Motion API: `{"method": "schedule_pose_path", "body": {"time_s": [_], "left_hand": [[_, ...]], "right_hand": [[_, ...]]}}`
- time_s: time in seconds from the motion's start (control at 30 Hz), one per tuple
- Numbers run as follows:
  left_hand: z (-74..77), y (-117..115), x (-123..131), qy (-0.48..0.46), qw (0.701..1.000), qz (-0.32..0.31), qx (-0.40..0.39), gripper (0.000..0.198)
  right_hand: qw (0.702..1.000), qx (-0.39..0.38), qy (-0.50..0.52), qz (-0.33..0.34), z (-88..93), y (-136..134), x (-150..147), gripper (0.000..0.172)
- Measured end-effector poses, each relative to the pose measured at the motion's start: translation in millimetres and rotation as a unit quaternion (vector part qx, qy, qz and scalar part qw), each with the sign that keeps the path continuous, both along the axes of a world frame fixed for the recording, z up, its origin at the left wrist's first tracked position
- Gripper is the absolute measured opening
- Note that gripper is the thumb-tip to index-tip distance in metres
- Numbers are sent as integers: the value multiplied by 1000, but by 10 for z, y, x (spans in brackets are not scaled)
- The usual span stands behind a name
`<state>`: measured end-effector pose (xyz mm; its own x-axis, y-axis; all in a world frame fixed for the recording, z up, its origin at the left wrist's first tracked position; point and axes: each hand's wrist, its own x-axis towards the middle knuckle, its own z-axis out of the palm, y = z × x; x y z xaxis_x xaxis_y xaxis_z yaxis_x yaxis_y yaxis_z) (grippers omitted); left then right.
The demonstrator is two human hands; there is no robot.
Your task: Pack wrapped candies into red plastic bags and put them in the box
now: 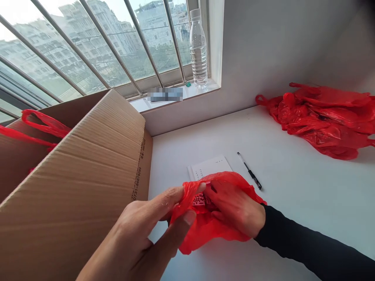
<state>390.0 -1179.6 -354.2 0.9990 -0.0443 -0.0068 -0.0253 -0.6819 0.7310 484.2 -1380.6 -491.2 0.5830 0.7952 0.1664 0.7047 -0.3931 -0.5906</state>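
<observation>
My left hand [146, 226] pinches the rim of a thin red plastic bag [202, 230] between thumb and fingers, low in the middle of the view. My right hand [234, 208], in a black sleeve, reaches into the bag's mouth with its fingers curled; a small red and white printed item [198, 200] shows inside by the fingertips. The bag hangs just above the white table [293, 187], partly covering a white notepad [209, 167].
A large open cardboard box [82, 175] stands at the left with red bag handles [41, 127] inside. A black pen [249, 171] lies beside the notepad. A pile of red plastic bags [322, 117] lies at the far right. A water bottle [198, 48] stands on the windowsill.
</observation>
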Motion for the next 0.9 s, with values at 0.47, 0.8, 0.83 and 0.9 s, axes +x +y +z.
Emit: {"method": "schedule_pose_path", "body": {"time_s": [0.47,0.8,0.83,0.9], "left_hand": [[159,-86,136,-26,989,-142,4,12],[39,28,46,-55,991,-111,48,30],[26,29,42,-60,991,-109,49,32],[8,27,36,-59,991,-106,48,30]], "right_hand": [[999,-22,34,20,110,7,-40,20],[990,24,133,-44,180,-211,42,23],[988,34,143,-51,174,-189,56,25],[984,40,156,-70,164,-134,81,26]]}}
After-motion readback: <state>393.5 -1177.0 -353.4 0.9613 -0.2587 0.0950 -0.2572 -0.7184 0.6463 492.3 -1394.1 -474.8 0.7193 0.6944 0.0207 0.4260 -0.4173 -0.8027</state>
